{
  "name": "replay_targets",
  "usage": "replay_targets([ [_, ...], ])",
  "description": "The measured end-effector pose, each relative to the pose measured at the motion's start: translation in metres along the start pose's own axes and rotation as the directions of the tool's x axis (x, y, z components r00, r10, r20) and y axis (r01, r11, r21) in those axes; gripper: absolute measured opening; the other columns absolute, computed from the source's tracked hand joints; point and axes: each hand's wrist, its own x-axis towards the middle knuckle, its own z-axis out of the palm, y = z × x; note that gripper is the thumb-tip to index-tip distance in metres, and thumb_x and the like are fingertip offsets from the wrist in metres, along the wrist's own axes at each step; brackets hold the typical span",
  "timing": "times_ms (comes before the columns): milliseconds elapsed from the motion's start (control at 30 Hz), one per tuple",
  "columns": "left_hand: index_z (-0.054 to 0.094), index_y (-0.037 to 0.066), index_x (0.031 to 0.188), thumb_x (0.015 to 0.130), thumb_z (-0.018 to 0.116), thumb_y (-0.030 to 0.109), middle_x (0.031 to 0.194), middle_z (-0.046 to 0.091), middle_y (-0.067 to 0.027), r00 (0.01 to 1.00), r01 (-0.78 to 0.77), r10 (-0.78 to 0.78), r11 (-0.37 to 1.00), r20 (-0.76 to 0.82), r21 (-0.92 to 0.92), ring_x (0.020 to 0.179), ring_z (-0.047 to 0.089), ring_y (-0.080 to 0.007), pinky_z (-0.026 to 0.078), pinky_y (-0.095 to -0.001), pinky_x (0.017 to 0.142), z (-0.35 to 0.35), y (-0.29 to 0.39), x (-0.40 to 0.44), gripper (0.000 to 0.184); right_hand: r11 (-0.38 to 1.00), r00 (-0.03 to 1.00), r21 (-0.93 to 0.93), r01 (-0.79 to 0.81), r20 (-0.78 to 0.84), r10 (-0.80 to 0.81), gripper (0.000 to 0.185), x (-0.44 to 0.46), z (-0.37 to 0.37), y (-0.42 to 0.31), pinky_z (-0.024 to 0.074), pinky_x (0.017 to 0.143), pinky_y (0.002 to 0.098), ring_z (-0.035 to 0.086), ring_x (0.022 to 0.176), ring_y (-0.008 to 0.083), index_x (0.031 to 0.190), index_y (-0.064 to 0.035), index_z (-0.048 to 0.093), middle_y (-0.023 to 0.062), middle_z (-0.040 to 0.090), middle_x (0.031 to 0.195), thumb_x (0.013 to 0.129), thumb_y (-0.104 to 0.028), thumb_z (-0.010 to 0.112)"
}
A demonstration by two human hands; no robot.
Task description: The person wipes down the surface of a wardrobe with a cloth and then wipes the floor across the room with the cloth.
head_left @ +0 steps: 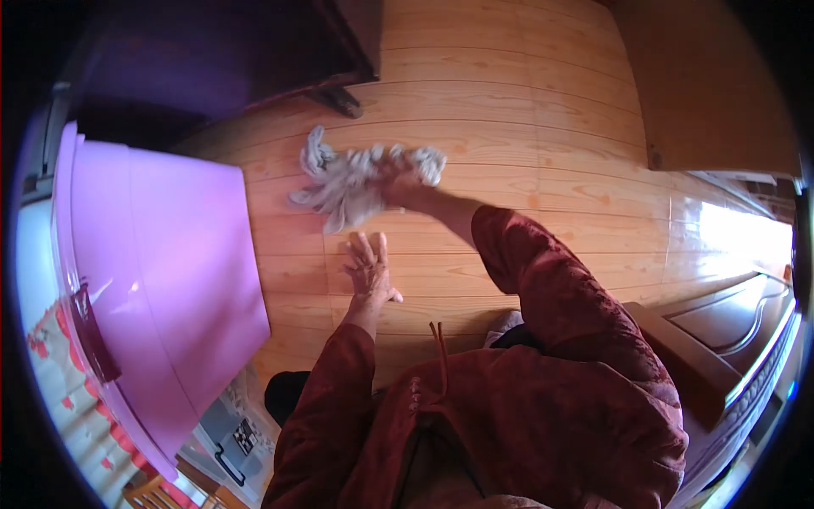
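Note:
A crumpled grey-white cloth [352, 176] lies on the wood-plank floor [475, 127], its edges blurred. My right hand [403, 185] presses on the cloth's right part, with the fingers closed on it and partly hidden in its folds. Below the cloth, my left hand [369, 270] is spread flat against the floor with its fingers apart and nothing in it. A short gap separates its fingertips from the cloth.
A large pink-purple plastic bin [170, 263] stands at the left. Dark furniture [229, 51] with a short leg is at the upper left. Brown wooden furniture [712, 85] occupies the upper right, and a carved wooden panel [721, 327] is at the lower right.

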Motion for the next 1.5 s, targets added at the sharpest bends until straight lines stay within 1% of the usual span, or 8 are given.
replay_targets([
  [267, -0.004, 0.016, 0.148, 0.042, 0.092, 0.044, 0.150, -0.010, -0.0277, 0.997, 0.036, -0.037, 0.999, 0.063, 0.026, 0.137, 0.002, -0.0528, 0.033, -0.0675, 0.097, 0.002, 0.005, 0.002, 0.145, 0.584, 0.556, 0.169, -0.794, -0.185, 0.810, 0.047, -0.151, -0.065, 0.247, 0.0407, 0.094, 0.0500, 0.047, 0.116, 0.0356, 0.136, -0.0305, 0.043, 0.0157, 0.051, 0.124, 0.089, -0.031, 0.046],
  [400, -0.004, 0.015, 0.148, 0.041, 0.091, 0.045, 0.150, -0.010, -0.0298, 0.999, 0.020, -0.022, 0.999, 0.049, 0.038, 0.136, 0.004, -0.0535, 0.035, -0.0658, 0.097, 0.004, 0.005, 0.002, 0.147, 0.279, 0.255, 0.343, -0.897, -0.116, 0.960, 0.047, -0.305, -0.086, 0.236, 0.0386, 0.100, 0.0465, 0.040, 0.126, 0.0376, 0.133, -0.0259, 0.047, 0.0213, 0.037, 0.141, 0.086, -0.029, 0.048],
  [567, -0.004, 0.015, 0.148, 0.042, 0.092, 0.042, 0.150, -0.012, -0.0291, 0.995, 0.053, -0.055, 0.998, 0.080, 0.025, 0.136, 0.000, -0.0530, 0.033, -0.0653, 0.098, -0.011, 0.012, -0.002, 0.146, -0.175, -0.226, 0.684, -0.709, 0.015, 0.974, 0.039, -0.521, 0.029, 0.246, 0.0510, 0.066, 0.0338, 0.062, 0.081, 0.0226, 0.131, -0.0184, 0.050, 0.0108, 0.064, 0.099, 0.095, -0.029, 0.038],
  [800, -0.004, 0.015, 0.148, 0.043, 0.092, 0.039, 0.151, -0.013, -0.0265, 0.989, 0.090, -0.095, 0.995, 0.112, 0.048, 0.138, -0.002, -0.0498, 0.033, -0.0616, 0.102, -0.016, 0.019, -0.006, 0.145, -0.268, -0.079, 0.963, -0.028, 0.265, 0.961, 0.020, -0.454, -0.014, 0.184, 0.0512, 0.062, 0.0346, 0.058, 0.071, 0.0191, 0.103, -0.0108, 0.057, 0.0057, 0.057, 0.082, 0.097, -0.023, 0.042],
  [867, -0.006, 0.016, 0.148, 0.041, 0.094, 0.035, 0.151, -0.014, -0.0258, 0.990, 0.099, -0.101, 0.995, 0.102, 0.031, 0.138, -0.005, -0.0499, 0.030, -0.0629, 0.102, -0.013, 0.018, -0.005, 0.147, 0.512, 0.331, 0.531, -0.675, -0.403, 0.853, 0.023, -0.404, -0.010, 0.154, 0.0475, 0.076, 0.0416, 0.056, 0.092, 0.0242, 0.103, -0.0072, 0.057, 0.0113, 0.058, 0.100, 0.096, -0.025, 0.044],
  [1067, -0.006, 0.017, 0.148, 0.041, 0.094, 0.034, 0.151, -0.014, -0.0249, 0.987, 0.121, -0.126, 0.991, 0.098, 0.049, 0.139, -0.005, -0.0469, 0.026, -0.0593, 0.107, -0.009, 0.022, -0.004, 0.147, 0.905, 0.838, 0.147, -0.399, -0.342, 0.425, 0.039, -0.257, 0.023, 0.014, 0.0393, 0.089, 0.0518, 0.045, 0.118, 0.0321, 0.119, -0.0267, 0.060, 0.0125, 0.046, 0.130, 0.080, -0.020, 0.057],
  [1167, -0.005, 0.017, 0.148, 0.041, 0.093, 0.034, 0.151, -0.014, -0.0246, 0.988, 0.116, -0.121, 0.992, 0.096, 0.059, 0.140, -0.004, -0.0460, 0.026, -0.0592, 0.107, -0.008, 0.023, 0.001, 0.147, 0.968, 0.899, 0.179, -0.177, -0.372, 0.233, 0.039, -0.251, 0.027, 0.014, 0.0359, 0.094, 0.0569, 0.041, 0.125, 0.0333, 0.115, -0.0287, 0.062, 0.0123, 0.043, 0.134, 0.077, -0.025, 0.061],
  [1500, -0.006, 0.018, 0.148, 0.041, 0.093, 0.033, 0.151, -0.015, -0.0235, 0.988, 0.122, -0.127, 0.991, 0.090, 0.058, 0.140, -0.005, -0.0456, 0.023, -0.0575, 0.109, -0.003, 0.025, 0.001, 0.147, 0.545, 0.481, 0.038, -0.838, -0.420, 0.770, 0.041, -0.488, 0.053, 0.162, 0.0411, 0.087, 0.0527, 0.045, 0.116, 0.0400, 0.124, -0.0211, 0.053, 0.0174, 0.043, 0.131, 0.083, -0.018, 0.052],
])
